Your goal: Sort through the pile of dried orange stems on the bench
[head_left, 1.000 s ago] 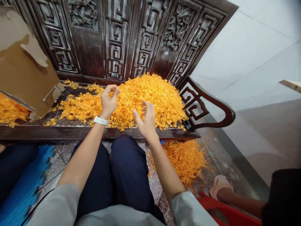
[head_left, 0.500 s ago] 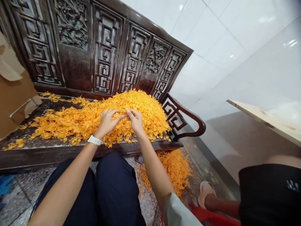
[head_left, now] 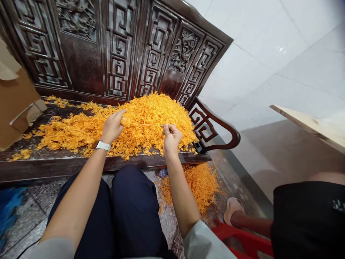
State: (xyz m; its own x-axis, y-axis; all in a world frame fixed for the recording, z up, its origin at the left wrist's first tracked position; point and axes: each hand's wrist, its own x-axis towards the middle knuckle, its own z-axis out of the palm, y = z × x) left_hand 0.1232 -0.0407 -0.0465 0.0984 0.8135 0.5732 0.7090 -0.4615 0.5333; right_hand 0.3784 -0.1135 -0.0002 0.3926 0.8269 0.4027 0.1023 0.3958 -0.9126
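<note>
I find my right hand (head_left: 171, 138) closed, thumb against finger, on a thin, straight, orange plastic-looking strand (head_left: 151, 125), which runs across toward my left hand (head_left: 111, 126); the latter's fingers are curved, and whether they grip anything I cannot tell. The strand is seen against a loose, frilly yellow-orange heap (head_left: 161, 106) on a dark, glossy carved-wood bench (head_left: 67, 166)

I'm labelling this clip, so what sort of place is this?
Perhaps a home's sitting room doubling as a workspace: a carved wooden bench, orange pieces heaped on it, and a white tiled wall.
</note>
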